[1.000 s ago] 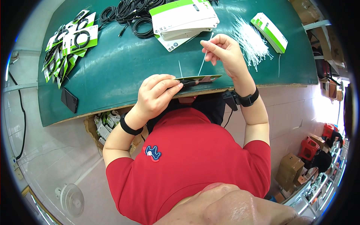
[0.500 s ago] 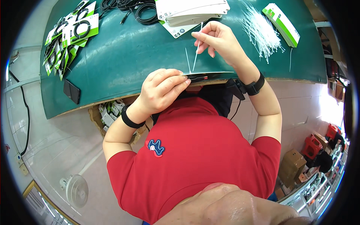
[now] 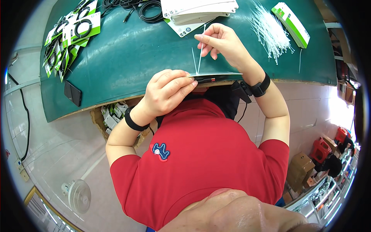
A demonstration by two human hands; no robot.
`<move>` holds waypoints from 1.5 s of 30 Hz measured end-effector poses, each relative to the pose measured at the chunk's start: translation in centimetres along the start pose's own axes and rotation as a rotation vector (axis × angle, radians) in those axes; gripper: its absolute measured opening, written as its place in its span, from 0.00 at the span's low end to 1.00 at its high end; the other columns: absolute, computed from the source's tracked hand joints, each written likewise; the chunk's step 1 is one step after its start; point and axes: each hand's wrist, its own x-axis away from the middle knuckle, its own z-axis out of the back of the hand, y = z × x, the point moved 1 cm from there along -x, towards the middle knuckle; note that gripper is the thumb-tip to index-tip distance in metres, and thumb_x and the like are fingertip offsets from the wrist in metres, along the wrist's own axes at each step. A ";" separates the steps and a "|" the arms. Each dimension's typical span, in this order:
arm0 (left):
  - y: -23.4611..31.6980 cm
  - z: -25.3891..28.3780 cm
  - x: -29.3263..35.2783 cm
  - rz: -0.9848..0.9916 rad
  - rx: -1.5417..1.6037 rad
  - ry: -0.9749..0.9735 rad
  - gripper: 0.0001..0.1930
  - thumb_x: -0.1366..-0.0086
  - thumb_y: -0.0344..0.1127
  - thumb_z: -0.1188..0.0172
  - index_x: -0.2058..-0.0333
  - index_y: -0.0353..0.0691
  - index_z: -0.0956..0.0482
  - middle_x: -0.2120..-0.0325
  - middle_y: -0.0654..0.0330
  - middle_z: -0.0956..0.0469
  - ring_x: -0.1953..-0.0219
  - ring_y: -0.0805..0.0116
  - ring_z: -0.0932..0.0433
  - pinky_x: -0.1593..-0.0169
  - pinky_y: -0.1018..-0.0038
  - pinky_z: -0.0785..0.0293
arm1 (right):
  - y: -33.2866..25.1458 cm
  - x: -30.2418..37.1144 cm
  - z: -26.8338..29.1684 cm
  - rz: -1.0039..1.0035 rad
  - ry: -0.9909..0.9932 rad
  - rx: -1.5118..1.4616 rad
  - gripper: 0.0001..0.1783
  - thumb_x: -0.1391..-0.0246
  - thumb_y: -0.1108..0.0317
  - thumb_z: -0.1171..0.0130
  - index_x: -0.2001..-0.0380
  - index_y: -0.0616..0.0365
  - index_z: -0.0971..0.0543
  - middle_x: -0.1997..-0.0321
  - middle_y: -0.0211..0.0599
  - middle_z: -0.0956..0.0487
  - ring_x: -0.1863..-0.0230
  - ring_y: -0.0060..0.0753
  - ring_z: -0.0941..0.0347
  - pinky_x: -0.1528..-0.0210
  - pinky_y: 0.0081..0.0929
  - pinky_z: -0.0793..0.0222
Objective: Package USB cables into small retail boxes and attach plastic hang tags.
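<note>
Near the table's front edge my left hand (image 3: 167, 91) is closed on the left end of a thin card (image 3: 220, 73), seen nearly edge-on. A black cable (image 3: 205, 81) lies against the card's side toward me, partly hidden by my fingers. Two white strands of a zip tie (image 3: 200, 58) stand up from the card's far side. My right hand (image 3: 220, 40) pinches the longer strand near its upper end, between thumb and forefinger. The shorter strand leans left, untouched.
Several carded cables (image 3: 69, 36) are heaped at the far left, with a phone (image 3: 73, 93) nearer. Black cables (image 3: 150, 11) and a stack of white cards (image 3: 199, 11) lie at the back. Loose zip ties (image 3: 270, 34) and a green-and-white card stack (image 3: 290, 24) lie right.
My right hand has shifted slightly left with the strand, which now stands more upright. The two strands are closer together at their base. My left hand holds its place on the card.
</note>
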 end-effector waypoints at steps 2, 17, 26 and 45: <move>0.0 0.0 0.0 -0.002 0.002 0.004 0.14 0.58 0.22 0.35 0.68 0.37 0.17 0.69 0.60 0.22 0.65 0.62 0.20 0.67 0.70 0.23 | 0.2 0.0 0.0 0.001 0.002 -0.016 0.13 0.43 0.64 0.37 0.67 0.61 0.27 0.71 0.37 0.20 0.75 0.21 0.21 0.81 0.12 0.34; -0.5 0.0 -0.1 0.031 -0.027 -0.024 0.11 0.54 0.29 0.36 0.68 0.38 0.17 0.63 0.60 0.21 0.62 0.64 0.21 0.62 0.72 0.24 | 0.2 0.3 -0.5 -0.124 -0.415 -0.056 0.14 0.47 0.61 0.34 0.74 0.58 0.26 0.72 0.35 0.19 0.76 0.18 0.25 0.77 0.14 0.33; -1.5 0.7 -1.3 0.050 0.058 -0.114 0.15 0.56 0.24 0.35 0.65 0.38 0.17 0.55 0.55 0.20 0.63 0.62 0.21 0.62 0.72 0.24 | 1.1 -0.2 -0.1 -0.096 -0.587 0.003 0.14 0.44 0.58 0.37 0.73 0.57 0.22 0.78 0.23 0.26 0.75 0.14 0.30 0.73 0.15 0.34; -2.6 0.0 -1.8 0.073 0.187 -0.045 0.11 0.53 0.23 0.33 0.68 0.38 0.20 0.65 0.58 0.19 0.67 0.59 0.22 0.65 0.70 0.24 | -2.3 1.6 1.9 0.276 -0.172 0.461 0.09 0.41 0.68 0.42 0.65 0.64 0.20 0.66 0.30 0.22 0.66 0.19 0.28 0.63 0.17 0.32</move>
